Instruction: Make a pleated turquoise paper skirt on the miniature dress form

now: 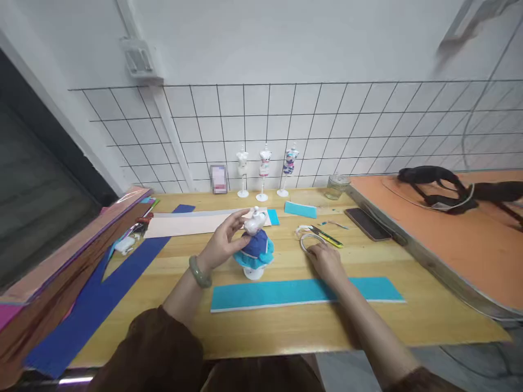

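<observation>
We steady the small mannequin (255, 223) with our left hand (223, 242), thumb and fingers curved about its torso above the blue skirt (256, 246); it stands on the surface (286, 335) behind the long teal strip (265, 295). Our right hand's (327, 262) curled fingers meet the ring (303, 245), beside the yellow cutter (332, 239); we cannot tell whether they pinch it.
</observation>
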A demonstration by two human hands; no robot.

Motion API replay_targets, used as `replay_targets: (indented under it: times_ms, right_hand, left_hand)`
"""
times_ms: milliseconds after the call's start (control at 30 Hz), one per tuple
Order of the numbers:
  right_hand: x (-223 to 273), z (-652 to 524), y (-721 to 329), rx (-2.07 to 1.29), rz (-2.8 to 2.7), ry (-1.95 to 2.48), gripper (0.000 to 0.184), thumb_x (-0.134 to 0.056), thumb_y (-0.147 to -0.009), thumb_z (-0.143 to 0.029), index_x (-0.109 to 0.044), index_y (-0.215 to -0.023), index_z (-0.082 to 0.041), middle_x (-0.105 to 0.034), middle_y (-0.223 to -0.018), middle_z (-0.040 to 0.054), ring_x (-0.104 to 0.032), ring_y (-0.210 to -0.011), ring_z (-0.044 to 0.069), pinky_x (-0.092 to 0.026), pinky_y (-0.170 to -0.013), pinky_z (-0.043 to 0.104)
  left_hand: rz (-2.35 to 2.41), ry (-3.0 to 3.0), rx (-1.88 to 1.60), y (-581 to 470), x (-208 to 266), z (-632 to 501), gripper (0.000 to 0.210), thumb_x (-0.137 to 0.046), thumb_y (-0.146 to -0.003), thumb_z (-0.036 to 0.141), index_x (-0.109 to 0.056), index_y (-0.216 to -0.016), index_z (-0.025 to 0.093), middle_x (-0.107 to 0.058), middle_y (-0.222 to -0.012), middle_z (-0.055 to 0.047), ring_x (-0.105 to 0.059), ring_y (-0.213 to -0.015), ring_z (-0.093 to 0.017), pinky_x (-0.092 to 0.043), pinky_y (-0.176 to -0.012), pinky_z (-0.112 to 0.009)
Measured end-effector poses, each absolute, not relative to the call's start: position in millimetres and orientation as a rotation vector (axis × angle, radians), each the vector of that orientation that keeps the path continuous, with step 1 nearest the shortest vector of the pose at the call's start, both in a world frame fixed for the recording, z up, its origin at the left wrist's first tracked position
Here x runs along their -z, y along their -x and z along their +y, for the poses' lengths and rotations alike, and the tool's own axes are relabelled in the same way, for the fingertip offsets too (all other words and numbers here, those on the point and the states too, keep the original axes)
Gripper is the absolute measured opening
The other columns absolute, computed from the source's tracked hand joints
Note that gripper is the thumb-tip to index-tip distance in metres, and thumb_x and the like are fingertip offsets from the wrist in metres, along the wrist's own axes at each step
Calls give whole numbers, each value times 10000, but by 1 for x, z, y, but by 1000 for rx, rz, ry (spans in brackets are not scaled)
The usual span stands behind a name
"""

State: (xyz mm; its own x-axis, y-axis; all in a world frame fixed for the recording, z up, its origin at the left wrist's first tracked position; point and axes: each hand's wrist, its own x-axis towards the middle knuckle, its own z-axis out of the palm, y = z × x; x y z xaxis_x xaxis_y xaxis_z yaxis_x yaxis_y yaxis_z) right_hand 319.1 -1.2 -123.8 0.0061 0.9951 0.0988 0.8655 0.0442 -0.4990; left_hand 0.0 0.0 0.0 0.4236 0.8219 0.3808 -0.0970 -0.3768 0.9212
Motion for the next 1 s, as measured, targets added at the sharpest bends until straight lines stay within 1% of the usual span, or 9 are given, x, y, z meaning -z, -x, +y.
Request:
replay_targets:
  times_ms: [233,367,433,500,567,667,800,900,1000]
  right_hand:
    - [119,-16,-318,-610,-1792,1696,319,-552,-907,-336,-554,-1186,-183,-576,-1202,78,-599,-993,198,-513,-831,410]
    - [106,-38,-332,-796,-1590,1530,289,-519,-913,-401,-598,-1038,-153,-633,-995,50,-614,-865,172,-512,-778,367]
    - [98,-50,-341,-875,-1476,1450,321,-508,-897,-467,-609,-902,-162,-635,-857,38,-597,-805,167,-492,-780,340]
    - [92,-61,-350,-940,-1356,1389,334,-547,-858,-503,-605,-829,-175,-621,-788,34,-578,-774,168,-477,-763,319]
    - [87,-71,-356,-1000,-1240,1338,325,-601,-819,-505,-609,-814,-180,-610,-766,31,-566,-755,164,-469,-733,302]
    - [82,-81,-363,-1075,-1083,1255,303,-661,-776,-487,-631,-828,-190,-609,-781,26,-561,-765,154,-467,-734,278]
    - [71,-81,-374,-1128,-882,1146,275,-735,-708,-460,-644,-781,-211,-601,-773,-1,-566,-774,130,-480,-778,244]
    - [65,-74,-382,-1181,-743,1094,260,-758,-686,-440,-641,-729,-211,-593,-733,-14,-575,-724,116,-508,-758,242]
    - [66,-69,-384,-1253,-617,1075,238,-774,-675,-406,-648,-737,-215,-591,-701,-21,-583,-664,110,-537,-671,241]
  left_hand:
    - [656,-1705,-1131,7,-2,-3,613,-636,-816,252,-391,-1377,236,-514,-1298,-115,-469,-1240,-265,-343,-1057,-437]
    - [765,-1760,-1411,10,-1,-15,529,-606,-830,238,-436,-1330,229,-539,-1274,-113,-467,-1248,-249,-312,-1082,-461]
    - [896,-1772,-1692,7,2,-29,390,-586,-838,222,-526,-1222,196,-604,-1138,-104,-551,-1126,-226,-377,-1031,-444]
    - [998,-1807,-1930,0,5,-47,236,-566,-839,184,-593,-1074,182,-632,-935,-65,-607,-934,-193,-469,-898,-393]
    - [954,-1973,-1999,-12,10,-67,192,-569,-809,114,-606,-981,190,-629,-795,-31,-612,-799,-174,-499,-767,-347]
    - [765,-2273,-1799,-37,18,-91,238,-578,-759,48,-606,-945,193,-663,-762,-36,-619,-731,-164,-497,-693,-308]
    - [719,-2228,-1402,-68,31,-102,206,-522,-797,78,-648,-925,180,-676,-715,-48,-603,-663,-152,-475,-657,-288]
    - [856,-2031,-1092,-87,43,-96,245,-525,-800,113,-681,-975,184,-690,-774,-47,-607,-742,-163,-463,-746,-304]
    - [952,-1487,-900,-109,54,-84,300,-608,-741,129,-687,-1027,177,-674,-794,-28,-590,-775,-158,-455,-773,-288]
